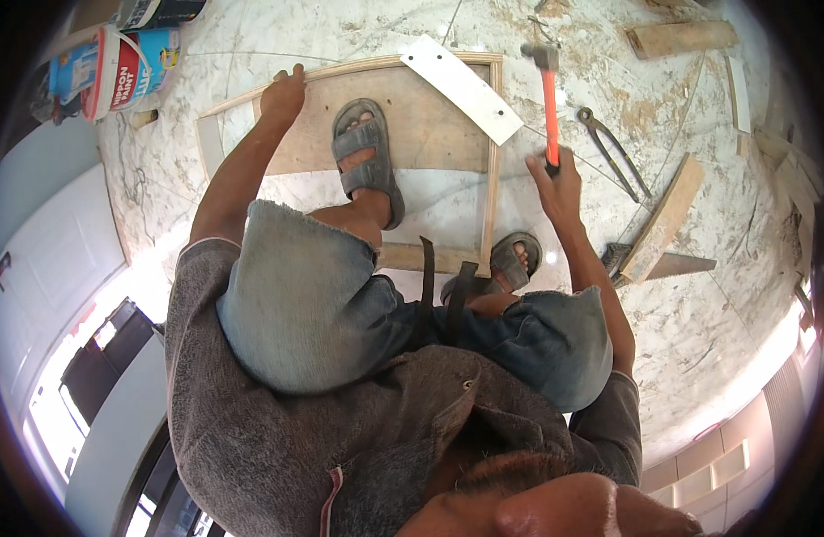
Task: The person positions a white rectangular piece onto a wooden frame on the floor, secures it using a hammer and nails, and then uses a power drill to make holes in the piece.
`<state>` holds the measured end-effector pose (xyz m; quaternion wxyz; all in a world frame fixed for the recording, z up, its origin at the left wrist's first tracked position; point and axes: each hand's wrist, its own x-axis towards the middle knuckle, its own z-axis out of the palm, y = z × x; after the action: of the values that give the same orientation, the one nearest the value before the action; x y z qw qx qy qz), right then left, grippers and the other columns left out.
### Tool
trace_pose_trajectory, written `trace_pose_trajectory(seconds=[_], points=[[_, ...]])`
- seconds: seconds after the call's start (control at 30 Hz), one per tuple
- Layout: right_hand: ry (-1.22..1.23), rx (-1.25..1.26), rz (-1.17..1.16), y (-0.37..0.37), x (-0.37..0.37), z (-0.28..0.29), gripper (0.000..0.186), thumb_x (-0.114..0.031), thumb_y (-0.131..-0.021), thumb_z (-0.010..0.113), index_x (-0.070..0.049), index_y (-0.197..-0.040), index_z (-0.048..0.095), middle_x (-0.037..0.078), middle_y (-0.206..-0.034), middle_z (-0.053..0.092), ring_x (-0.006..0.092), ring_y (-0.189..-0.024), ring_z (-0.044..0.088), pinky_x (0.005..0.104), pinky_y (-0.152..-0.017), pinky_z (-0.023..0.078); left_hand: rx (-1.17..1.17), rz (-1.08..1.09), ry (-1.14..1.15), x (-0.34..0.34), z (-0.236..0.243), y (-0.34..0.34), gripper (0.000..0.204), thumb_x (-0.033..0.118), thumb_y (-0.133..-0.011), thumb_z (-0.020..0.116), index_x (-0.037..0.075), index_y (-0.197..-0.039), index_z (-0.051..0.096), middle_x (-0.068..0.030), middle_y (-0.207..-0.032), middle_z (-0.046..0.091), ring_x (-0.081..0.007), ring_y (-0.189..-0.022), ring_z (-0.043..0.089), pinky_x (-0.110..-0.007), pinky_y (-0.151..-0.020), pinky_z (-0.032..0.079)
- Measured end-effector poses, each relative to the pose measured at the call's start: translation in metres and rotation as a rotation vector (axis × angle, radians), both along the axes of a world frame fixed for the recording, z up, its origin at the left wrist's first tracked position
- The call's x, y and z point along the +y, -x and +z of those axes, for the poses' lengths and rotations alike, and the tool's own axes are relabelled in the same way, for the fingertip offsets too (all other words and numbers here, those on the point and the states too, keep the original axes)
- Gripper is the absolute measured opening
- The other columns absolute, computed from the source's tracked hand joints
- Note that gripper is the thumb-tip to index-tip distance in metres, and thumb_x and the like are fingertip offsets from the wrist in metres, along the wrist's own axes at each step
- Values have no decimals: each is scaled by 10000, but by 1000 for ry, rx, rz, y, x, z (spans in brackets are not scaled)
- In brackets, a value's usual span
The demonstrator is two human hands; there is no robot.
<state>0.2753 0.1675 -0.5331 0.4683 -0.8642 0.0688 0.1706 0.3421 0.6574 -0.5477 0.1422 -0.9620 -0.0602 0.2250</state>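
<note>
My left hand (282, 97) grips the top edge of a wooden frame (491, 206) lying on the floor, with a plywood panel (296, 143) across its far part. My right hand (558, 186) is closed on the dark grip of a hammer (549, 107) with an orange handle, just right of the frame. A white strip board (461, 85) with dark holes lies diagonally over the frame's far right corner. My left sandalled foot (358, 157) rests on the panel; the other foot (512, 259) is beside the frame's near right corner.
Black pincers (613, 157), a plank (667, 210) and a saw (680, 264) lie on the right of the marbled floor (725, 295). More wood offcuts (680, 38) are at the far right. Paint buckets (115, 72) stand at the back left, near a pale panel (63, 224).
</note>
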Motion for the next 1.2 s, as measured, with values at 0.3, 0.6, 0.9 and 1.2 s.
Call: trace_pose_trajectory(seconds=[0.3, 0.6, 0.9, 1.2], points=[[-221, 53, -104, -55, 38, -35, 348, -235, -802, 722, -6, -1015, 570, 124, -926, 677, 209, -842, 645, 331, -783, 490, 81, 2, 134, 24, 1, -5, 258, 231, -949, 461, 55, -1137, 455, -227, -1027, 577, -401, -911, 629, -496, -753, 518], [-230, 116, -100, -54, 42, -28, 282, -182, -827, 701, -16, -1006, 560, 99, -899, 674, 166, -821, 627, 307, -763, 479, 211, -127, 184, 5, 12, -33, 520, 519, -938, 436, 77, -1201, 518, -220, -1108, 597, -373, -998, 602, -479, -828, 488], [-216, 28, -61, -55, 39, -31, 283, -185, -830, 698, -16, -1009, 558, 89, -875, 669, 158, -768, 620, 307, -725, 489, 309, -162, 154, -40, 24, -49, 574, 565, -932, 412, 95, -1247, 506, -225, -1107, 590, -390, -996, 603, -484, -820, 493], [-267, 18, -63, -72, 25, -47, 274, -236, -833, 694, -31, -977, 582, 48, -727, 592, 128, -652, 526, 305, -620, 440, 281, -218, 221, -74, 17, -54, 496, 507, -940, 450, 74, -1169, 525, -196, -1047, 608, -366, -918, 630, -476, -759, 506]])
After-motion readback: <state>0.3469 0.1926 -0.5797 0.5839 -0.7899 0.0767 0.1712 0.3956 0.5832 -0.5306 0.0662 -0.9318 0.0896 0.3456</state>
